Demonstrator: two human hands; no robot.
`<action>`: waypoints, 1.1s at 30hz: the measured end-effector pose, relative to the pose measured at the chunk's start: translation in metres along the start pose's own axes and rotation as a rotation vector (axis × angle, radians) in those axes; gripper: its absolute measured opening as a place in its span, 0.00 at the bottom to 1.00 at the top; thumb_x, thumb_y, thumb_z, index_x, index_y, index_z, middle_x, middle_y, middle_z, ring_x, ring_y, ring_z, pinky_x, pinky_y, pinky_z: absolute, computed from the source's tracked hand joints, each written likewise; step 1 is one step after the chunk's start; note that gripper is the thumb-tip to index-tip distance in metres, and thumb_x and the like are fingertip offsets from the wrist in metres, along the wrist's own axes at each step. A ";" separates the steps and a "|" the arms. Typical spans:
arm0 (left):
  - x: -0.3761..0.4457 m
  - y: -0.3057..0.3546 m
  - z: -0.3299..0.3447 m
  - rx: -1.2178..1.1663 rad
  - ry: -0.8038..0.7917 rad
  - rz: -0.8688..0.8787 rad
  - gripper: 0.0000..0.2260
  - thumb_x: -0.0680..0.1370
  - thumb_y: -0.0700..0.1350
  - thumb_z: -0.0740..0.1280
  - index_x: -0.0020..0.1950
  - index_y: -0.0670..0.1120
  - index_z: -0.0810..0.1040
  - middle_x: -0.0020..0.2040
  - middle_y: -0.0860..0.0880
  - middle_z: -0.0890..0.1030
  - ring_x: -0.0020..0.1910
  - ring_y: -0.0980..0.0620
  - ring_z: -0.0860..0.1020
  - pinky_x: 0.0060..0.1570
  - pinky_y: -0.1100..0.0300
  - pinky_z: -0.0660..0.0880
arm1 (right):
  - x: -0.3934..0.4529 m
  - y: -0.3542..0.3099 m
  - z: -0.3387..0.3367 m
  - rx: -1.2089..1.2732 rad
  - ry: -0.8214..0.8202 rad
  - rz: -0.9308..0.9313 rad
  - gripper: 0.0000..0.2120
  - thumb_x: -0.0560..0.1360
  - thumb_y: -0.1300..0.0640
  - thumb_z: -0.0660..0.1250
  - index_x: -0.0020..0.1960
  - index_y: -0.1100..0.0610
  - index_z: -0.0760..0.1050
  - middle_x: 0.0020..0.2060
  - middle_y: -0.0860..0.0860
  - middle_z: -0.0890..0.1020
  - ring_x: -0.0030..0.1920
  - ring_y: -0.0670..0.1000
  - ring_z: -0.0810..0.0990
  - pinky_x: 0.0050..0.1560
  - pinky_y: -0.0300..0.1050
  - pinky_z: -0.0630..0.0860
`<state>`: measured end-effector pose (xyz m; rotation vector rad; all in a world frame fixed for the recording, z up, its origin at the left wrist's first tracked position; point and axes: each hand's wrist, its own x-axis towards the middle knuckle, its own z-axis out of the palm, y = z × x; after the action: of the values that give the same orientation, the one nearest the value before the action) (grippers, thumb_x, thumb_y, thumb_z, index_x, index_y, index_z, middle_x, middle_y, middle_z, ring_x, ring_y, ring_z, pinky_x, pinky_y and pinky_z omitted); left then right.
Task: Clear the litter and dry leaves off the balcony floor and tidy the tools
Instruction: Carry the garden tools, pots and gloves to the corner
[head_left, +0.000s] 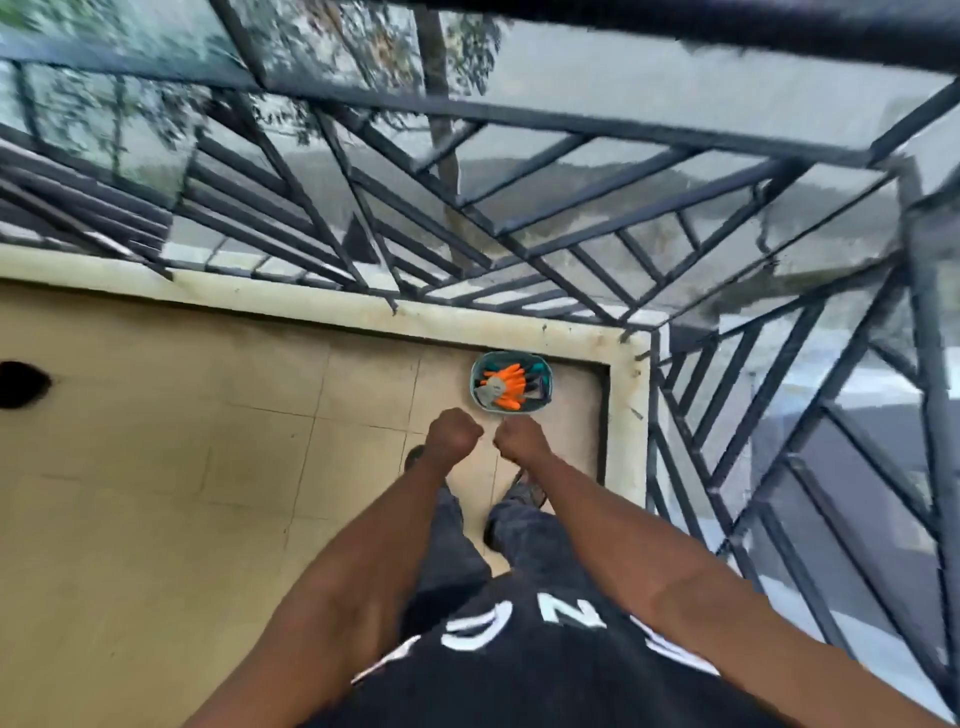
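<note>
Fingers (470, 434) curled on both hands, fists side by side

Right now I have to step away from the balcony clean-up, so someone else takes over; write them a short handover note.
Left hand: fingers curled, holding nothing.
Right hand: the same; both fists hang close together over the floor.
Basket: on the floor in the corner by the curb and railing, just ahead of the hands. Orange gloves and some tools lie inside.
Done: the floor in view shows no litter or leaves; tools look gathered in the basket.
Left: check the floor outside this view, including the dark spot at far left, which I cannot identify; decide where the basket goes.
</note>
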<state>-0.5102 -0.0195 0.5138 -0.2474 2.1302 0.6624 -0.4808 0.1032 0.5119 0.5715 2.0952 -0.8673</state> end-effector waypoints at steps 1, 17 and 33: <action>-0.013 -0.003 -0.003 -0.006 0.023 0.011 0.11 0.78 0.46 0.66 0.48 0.38 0.81 0.56 0.39 0.81 0.58 0.43 0.78 0.48 0.61 0.70 | -0.012 -0.004 0.001 -0.039 -0.009 -0.022 0.12 0.77 0.63 0.59 0.54 0.68 0.77 0.53 0.64 0.80 0.56 0.62 0.78 0.38 0.45 0.67; -0.082 -0.151 -0.096 -0.081 0.190 -0.005 0.15 0.79 0.47 0.65 0.62 0.39 0.76 0.62 0.43 0.78 0.60 0.43 0.76 0.56 0.55 0.73 | -0.073 -0.161 0.071 -0.804 0.000 -0.397 0.15 0.76 0.62 0.58 0.61 0.61 0.72 0.61 0.60 0.76 0.60 0.59 0.77 0.53 0.46 0.73; -0.157 -0.471 -0.205 -0.601 0.615 -0.624 0.10 0.77 0.38 0.58 0.54 0.42 0.76 0.50 0.45 0.80 0.41 0.50 0.76 0.34 0.62 0.71 | -0.097 -0.399 0.331 -0.865 -0.168 -0.759 0.17 0.75 0.64 0.58 0.63 0.62 0.71 0.59 0.59 0.77 0.56 0.60 0.78 0.53 0.48 0.76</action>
<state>-0.3679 -0.5353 0.5641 -1.5385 2.1513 0.8963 -0.5153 -0.4169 0.5916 -0.7577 2.2627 -0.2735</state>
